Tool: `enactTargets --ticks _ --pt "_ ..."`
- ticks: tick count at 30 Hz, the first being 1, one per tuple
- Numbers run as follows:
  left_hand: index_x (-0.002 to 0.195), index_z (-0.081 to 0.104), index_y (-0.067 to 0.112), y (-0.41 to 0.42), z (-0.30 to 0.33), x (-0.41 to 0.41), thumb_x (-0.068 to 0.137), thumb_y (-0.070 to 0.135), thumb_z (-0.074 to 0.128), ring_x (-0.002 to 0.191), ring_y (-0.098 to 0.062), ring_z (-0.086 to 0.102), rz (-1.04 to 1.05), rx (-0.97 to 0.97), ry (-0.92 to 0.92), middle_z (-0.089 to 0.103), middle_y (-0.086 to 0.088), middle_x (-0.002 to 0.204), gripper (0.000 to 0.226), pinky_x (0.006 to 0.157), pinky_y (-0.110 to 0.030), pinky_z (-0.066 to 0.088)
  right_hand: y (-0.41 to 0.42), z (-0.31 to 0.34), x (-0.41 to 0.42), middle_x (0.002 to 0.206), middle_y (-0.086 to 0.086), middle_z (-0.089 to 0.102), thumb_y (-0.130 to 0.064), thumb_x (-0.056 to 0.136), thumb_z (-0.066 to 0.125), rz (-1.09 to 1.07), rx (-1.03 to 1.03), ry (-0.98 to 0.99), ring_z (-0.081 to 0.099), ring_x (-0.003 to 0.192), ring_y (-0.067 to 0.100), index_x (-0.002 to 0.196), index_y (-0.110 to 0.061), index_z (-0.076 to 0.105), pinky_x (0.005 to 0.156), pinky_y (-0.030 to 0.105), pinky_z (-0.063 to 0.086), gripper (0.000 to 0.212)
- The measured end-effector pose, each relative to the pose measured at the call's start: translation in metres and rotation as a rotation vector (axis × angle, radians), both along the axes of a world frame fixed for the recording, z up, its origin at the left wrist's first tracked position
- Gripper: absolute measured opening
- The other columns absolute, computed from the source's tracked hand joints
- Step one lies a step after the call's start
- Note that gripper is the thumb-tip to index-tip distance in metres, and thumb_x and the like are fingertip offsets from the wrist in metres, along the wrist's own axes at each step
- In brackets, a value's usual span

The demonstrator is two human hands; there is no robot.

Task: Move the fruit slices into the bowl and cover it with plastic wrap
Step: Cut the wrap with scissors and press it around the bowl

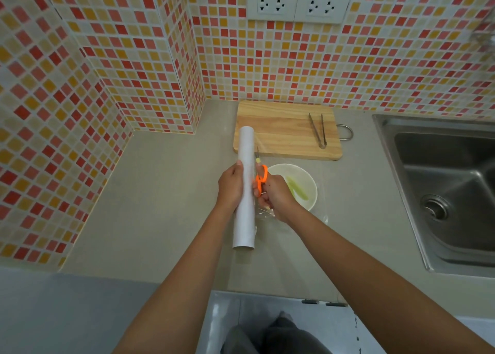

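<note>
A white bowl [308, 182] stands on the counter with pale green fruit slices [297, 190] inside. A sheet of clear plastic wrap [321, 214] is stretched over the bowl, running from a long white roll [245, 187]. My left hand [230, 187] grips the roll around its middle, holding it just left of the bowl. My right hand [276, 195] holds orange-handled scissors [261, 178], their blades pointing away from me along the roll's right edge, at the film.
A wooden cutting board [281, 131] lies behind the bowl with metal tongs [318, 131] on its right side. A steel sink [444, 187] sits to the right. Tiled walls close off the back and left of the grey counter [160, 206].
</note>
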State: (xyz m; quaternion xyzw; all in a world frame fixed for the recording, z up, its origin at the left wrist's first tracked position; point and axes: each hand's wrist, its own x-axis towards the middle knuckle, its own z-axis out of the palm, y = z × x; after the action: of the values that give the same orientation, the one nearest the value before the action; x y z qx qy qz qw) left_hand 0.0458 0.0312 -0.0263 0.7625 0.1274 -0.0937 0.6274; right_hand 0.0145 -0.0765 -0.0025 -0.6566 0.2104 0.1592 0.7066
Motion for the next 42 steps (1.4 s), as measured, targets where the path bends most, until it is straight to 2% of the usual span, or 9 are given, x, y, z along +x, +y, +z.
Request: enactTargets --ticks 4,9,14,19,25,29,33,37,42 --pt "0.083 0.055 -0.005 0.000 -0.001 0.000 0.099 0.036 0.034 0.071 -0.024 0.051 0.000 -0.002 0.009 0.057 -0.019 0.078 0.049 0.070 -0.036 0.041 -0.001 0.000 0.007 0.051 0.005 0.049 -0.058 0.086 0.051 -0.006 0.012 -0.006 0.031 0.028 0.014 0.061 -0.008 0.053 0.032 0.017 0.021 0.056" --pt "0.077 0.053 0.007 0.000 -0.003 0.001 0.100 0.034 0.034 0.070 -0.021 0.047 -0.022 0.052 -0.010 0.055 -0.014 0.077 0.041 0.068 -0.032 0.037 -0.003 0.001 0.018 0.050 0.004 0.052 -0.060 0.085 0.051 -0.005 0.017 0.005 0.033 0.028 0.013 0.063 -0.007 0.055 0.031 0.016 0.021 0.057" --pt "0.083 0.054 -0.007 0.002 -0.004 0.001 0.100 0.034 0.034 0.070 -0.021 0.048 -0.028 0.038 -0.014 0.056 -0.014 0.078 0.049 0.068 -0.033 0.037 -0.004 0.000 0.026 0.048 0.003 0.052 -0.057 0.086 0.053 -0.021 0.003 -0.013 0.031 0.027 0.014 0.061 -0.009 0.054 0.031 0.016 0.020 0.054" --pt "0.069 0.048 0.013 0.001 -0.006 0.000 0.100 0.034 0.035 0.063 -0.017 0.043 -0.025 0.030 -0.003 0.050 -0.003 0.068 0.039 0.060 -0.030 0.033 -0.005 0.002 0.036 0.049 0.004 0.053 -0.057 0.086 0.052 -0.024 0.034 -0.027 0.029 0.028 0.013 0.068 -0.013 0.053 0.031 0.015 0.020 0.048" --pt "0.089 0.058 -0.004 0.002 -0.007 0.002 0.100 0.037 0.035 0.068 -0.018 0.048 -0.039 0.024 0.003 0.056 -0.009 0.078 0.049 0.064 -0.031 0.036 -0.008 0.001 0.047 0.052 0.005 0.051 -0.051 0.089 0.052 -0.031 0.004 -0.032 0.029 0.026 0.012 0.064 -0.010 0.050 0.031 0.015 0.019 0.048" --pt "0.078 0.056 0.006 0.002 -0.006 0.003 0.100 0.034 0.035 0.069 -0.019 0.046 -0.034 0.013 -0.014 0.054 -0.009 0.076 0.041 0.066 -0.031 0.035 -0.007 0.004 0.055 0.050 0.004 0.052 -0.053 0.089 0.051 -0.025 0.003 -0.021 0.030 0.025 0.012 0.063 -0.009 0.052 0.032 0.015 0.018 0.051" --pt "0.069 0.054 0.016 0.004 -0.005 0.003 0.100 0.035 0.036 0.063 -0.015 0.047 -0.034 0.003 -0.018 0.055 -0.001 0.069 0.040 0.061 -0.029 0.036 -0.008 0.005 0.063 0.052 0.006 0.052 -0.052 0.089 0.052 -0.028 -0.002 -0.006 0.031 0.025 0.012 0.062 -0.007 0.054 0.031 0.015 0.020 0.052" --pt "0.076 0.056 0.013 0.005 -0.005 0.005 0.100 0.036 0.036 0.065 -0.014 0.048 -0.040 0.004 -0.023 0.056 -0.003 0.074 0.038 0.062 -0.029 0.037 -0.008 0.003 0.068 0.053 0.005 0.052 -0.049 0.090 0.052 -0.023 -0.030 -0.033 0.030 0.025 0.011 0.059 -0.007 0.053 0.032 0.015 0.019 0.052" --pt "0.068 0.051 0.018 0.006 -0.005 0.005 0.100 0.033 0.037 0.061 -0.011 0.043 -0.016 0.001 -0.035 0.052 0.001 0.068 0.038 0.057 -0.026 0.034 -0.005 0.004 0.075 0.047 0.003 0.054 -0.051 0.088 0.054 -0.053 -0.001 -0.011 0.031 0.026 0.011 0.061 -0.007 0.056 0.033 0.016 0.020 0.052"
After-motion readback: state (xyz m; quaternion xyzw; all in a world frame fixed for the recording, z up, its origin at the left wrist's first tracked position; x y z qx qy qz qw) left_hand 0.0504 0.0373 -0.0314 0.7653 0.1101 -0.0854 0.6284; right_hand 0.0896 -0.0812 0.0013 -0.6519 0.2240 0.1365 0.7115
